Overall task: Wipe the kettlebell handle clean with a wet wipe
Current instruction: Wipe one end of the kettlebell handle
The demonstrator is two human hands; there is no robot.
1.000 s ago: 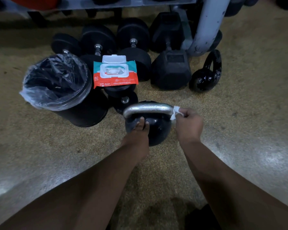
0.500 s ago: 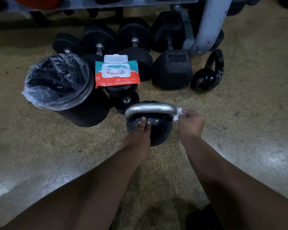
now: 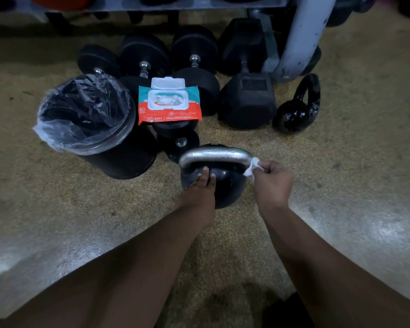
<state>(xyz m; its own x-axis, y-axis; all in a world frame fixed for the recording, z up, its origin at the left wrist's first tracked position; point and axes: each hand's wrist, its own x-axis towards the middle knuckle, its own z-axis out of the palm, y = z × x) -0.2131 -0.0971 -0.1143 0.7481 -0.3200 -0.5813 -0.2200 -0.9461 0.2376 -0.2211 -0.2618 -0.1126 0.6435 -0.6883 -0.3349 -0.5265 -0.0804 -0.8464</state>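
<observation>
Black kettlebell (image 3: 225, 185) upright on grainy, speckled floor (image 3: 81, 209): round glossy body, thick dull-silver metal handle (image 3: 216, 153) arched across the top. Left hand (image 3: 199, 188) flat on near side of the body, fingers straight, tips just under the handle, gripping nothing. Right hand (image 3: 273, 179) at the handle's right end, fingers curled, pinching a crumpled white wipe (image 3: 251, 168). Wipe touching the handle's right bend.

Just beyond the kettlebell, slightly left: soft pack (image 3: 169, 102), teal over orange, hard white flip lid open, wipe showing in the oval slot. Pack lying on top of a small dumbbell (image 3: 179, 144).

Left of the kettlebell: round black bin (image 3: 118, 159), crinkled clear liner (image 3: 47, 136) folded over the rim.

Farther beyond: row of round-headed matte black dumbbells (image 3: 194, 67) with chrome grips.

Beyond, to the right: hex dumbbell (image 3: 246, 100), faceted heads. Right of that, second kettlebell (image 3: 296, 110), all black, shiny, tilted. Scuffed pale post (image 3: 301, 34) behind, round in section.
</observation>
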